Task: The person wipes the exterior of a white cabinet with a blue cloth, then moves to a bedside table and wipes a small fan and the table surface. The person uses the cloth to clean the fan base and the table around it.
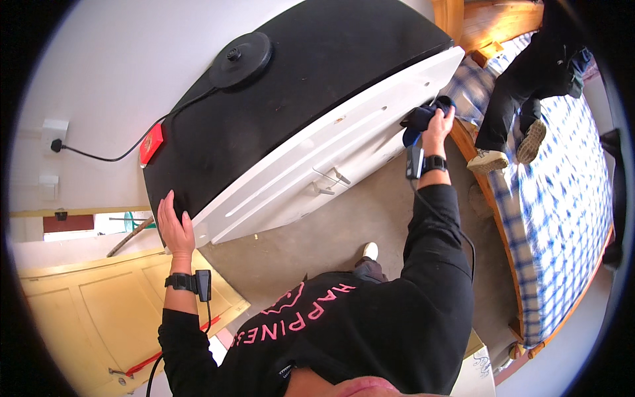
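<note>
My right hand (439, 126) grips a bunched dark blue cloth (421, 118) against the white front of a cabinet (297, 154), near its right end. Flat on the left end of the cabinet's black top (317, 64) lies my left hand (176, 226), its fingers extended and nothing held. Beyond that hand, a small red box (152, 145) stands at the top's left edge. A round black kettle base (241, 60) sits at the back edge, its cord running to a plug (56, 145) in a wall socket. Two handles (331, 181) stick out from the cabinet front.
A person in dark trousers (501, 109) is on the bed (560, 213) with a blue checked cover at right. A yellow wooden door (99, 317) stands at lower left, with a stick (130, 236) near it. Grey floor (297, 243) shows between cabinet and bed.
</note>
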